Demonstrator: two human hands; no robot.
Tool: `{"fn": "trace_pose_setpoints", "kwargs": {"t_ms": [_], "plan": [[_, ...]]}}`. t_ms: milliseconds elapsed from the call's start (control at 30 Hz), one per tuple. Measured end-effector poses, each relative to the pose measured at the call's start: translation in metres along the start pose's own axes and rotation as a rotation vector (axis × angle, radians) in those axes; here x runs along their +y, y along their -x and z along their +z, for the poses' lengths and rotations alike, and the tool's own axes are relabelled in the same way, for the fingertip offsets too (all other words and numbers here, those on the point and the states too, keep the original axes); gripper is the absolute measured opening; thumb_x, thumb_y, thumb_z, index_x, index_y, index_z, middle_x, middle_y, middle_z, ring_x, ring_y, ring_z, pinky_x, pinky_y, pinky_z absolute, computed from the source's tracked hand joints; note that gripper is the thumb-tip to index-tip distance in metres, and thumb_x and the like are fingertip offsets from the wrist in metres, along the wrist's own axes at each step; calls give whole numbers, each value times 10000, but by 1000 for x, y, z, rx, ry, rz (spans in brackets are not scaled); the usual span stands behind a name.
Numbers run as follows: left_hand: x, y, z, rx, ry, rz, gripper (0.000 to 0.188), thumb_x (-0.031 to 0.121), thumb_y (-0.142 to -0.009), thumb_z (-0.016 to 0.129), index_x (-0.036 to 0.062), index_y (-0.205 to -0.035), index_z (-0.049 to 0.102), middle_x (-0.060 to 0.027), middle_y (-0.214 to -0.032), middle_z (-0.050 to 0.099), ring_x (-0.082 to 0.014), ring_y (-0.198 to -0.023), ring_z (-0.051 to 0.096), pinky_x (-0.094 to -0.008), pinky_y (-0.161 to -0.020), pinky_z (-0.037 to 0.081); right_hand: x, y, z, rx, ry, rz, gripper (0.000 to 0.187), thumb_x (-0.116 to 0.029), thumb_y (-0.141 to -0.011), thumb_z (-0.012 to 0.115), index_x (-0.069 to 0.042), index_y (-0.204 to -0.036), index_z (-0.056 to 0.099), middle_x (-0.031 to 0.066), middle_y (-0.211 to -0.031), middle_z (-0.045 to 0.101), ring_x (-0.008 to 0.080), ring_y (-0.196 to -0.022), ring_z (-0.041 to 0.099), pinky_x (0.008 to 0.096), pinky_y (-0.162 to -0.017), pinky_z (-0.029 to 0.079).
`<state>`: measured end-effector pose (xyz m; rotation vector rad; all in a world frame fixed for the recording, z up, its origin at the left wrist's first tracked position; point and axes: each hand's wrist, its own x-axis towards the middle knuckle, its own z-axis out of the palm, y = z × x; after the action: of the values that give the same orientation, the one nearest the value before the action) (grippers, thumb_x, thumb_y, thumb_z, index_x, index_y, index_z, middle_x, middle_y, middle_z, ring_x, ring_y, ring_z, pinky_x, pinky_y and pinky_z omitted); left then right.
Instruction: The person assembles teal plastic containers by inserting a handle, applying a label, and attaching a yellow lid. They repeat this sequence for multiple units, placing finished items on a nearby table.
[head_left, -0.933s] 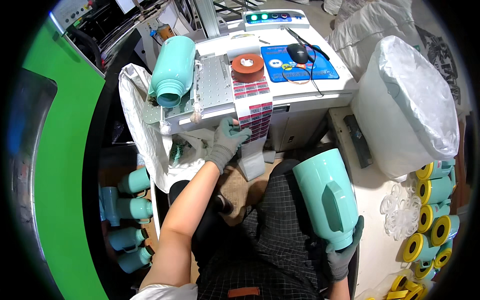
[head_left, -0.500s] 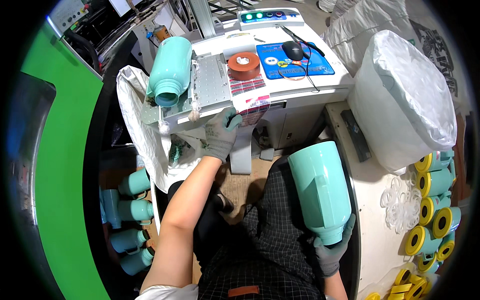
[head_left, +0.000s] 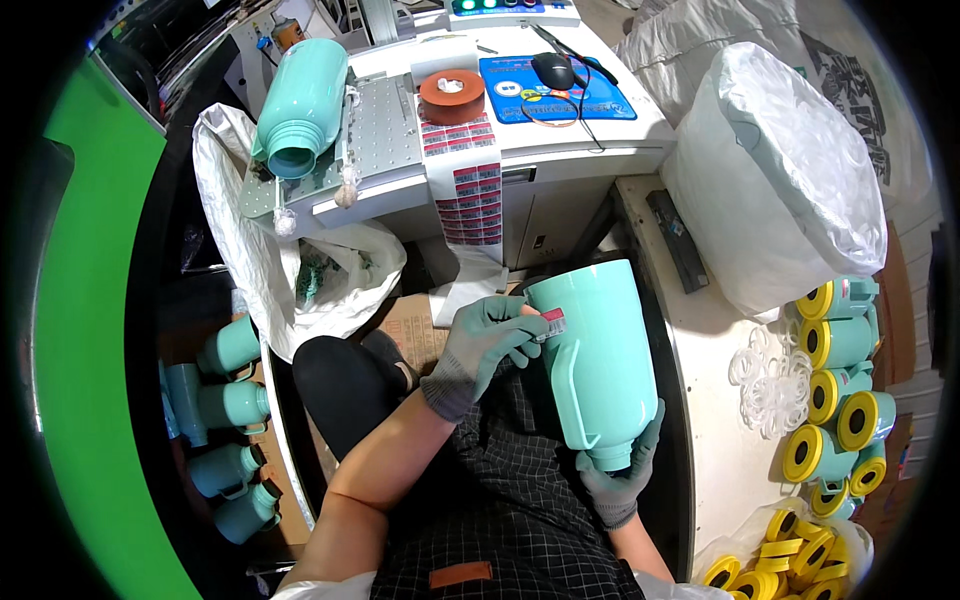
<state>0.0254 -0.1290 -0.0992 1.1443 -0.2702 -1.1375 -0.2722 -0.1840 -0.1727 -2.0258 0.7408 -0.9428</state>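
Observation:
My gloved left hand [head_left: 482, 350] pinches a small red-and-white sticker [head_left: 552, 323] at the side of a mint-green jug [head_left: 605, 350], close to the top of its handle. Whether the sticker touches the jug's wall I cannot tell. The jug lies upside down and tilted over my lap, its narrow neck toward me. Around that neck my gloved right hand [head_left: 620, 478] is closed, the fingers partly behind it. Ahead, a strip of red-and-white stickers [head_left: 472, 205] hangs over the white machine's front edge, under an orange-brown tape roll [head_left: 452, 98].
Another mint-green jug [head_left: 303, 105] rests on a perforated metal plate [head_left: 385, 130]. A black mouse [head_left: 553, 70] sits on a blue pad. At right stand a big white bag [head_left: 775, 190], white rings [head_left: 770, 380] and yellow-lidded jugs [head_left: 838, 340]. More jugs [head_left: 235, 405] lie at lower left.
My left hand has come back from the sticker strip to the jug, carrying a sticker. The jug has moved slightly left and turned in my right hand. The whole view has shifted.

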Motion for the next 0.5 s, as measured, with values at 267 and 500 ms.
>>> {"fn": "trace_pose_setpoints", "kwargs": {"t_ms": [267,500], "plan": [[-8,2,-7,172,-584,207,332,306,-862,872,39,-924,685,-54,-799,694,-153,-658,656,-318,-608,526,-2,-2,0,8,191,-150,1206,-229,-714,928,-147,-1689,223,290,-1676,300,409,-1475,461,499,-1123,476],[58,12,-117,738,-1492,872,749,332,-773,896,57,-1372,540,-210,-1310,584,-410,-1205,577,-495,-995,493,-23,-31,-14,98,-148,190,1243,-513,-782,897,60,-1639,203,205,-1626,383,316,-1468,438,472,-1205,385]]}}
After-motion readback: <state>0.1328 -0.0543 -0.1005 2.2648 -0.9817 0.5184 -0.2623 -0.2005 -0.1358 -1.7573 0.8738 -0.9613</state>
